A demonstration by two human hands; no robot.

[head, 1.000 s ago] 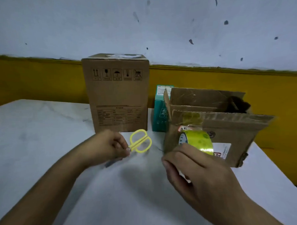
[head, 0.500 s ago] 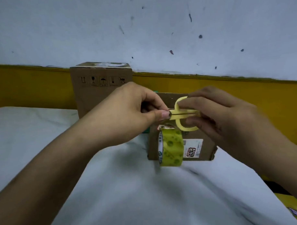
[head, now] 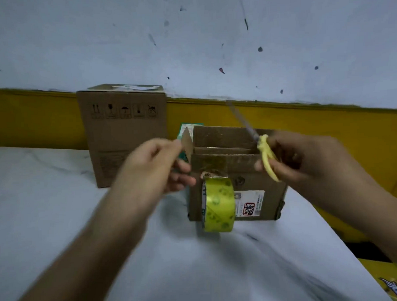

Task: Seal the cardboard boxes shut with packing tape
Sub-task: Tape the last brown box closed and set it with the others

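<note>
White and faintly marbled, the worktop (head: 59, 200) runs back to a wall banded yellow below and pale blue-grey above. Nearest on it, right of its centre, a roll of yellow-green packing tape (head: 218, 204) stands on edge, its free end stuck to the front face of the open cardboard box (head: 257, 193) directly behind it. That box sits close to the right edge of the worktop with its flaps standing up. Above the roll, the left hand (head: 155, 167) is blurred, fingers curled at the box's left flap; whether its grip pinches anything cannot be told. The right hand (head: 306, 160) has its grip closed on the yellow handles of a pair of scissors (head: 266, 157), blades pointing up and away over the box. Farther back, a teal carton (head: 184, 139) peeks out between the boxes, and a taller closed cardboard box (head: 122, 135) stands upright towards the back edge.
</note>
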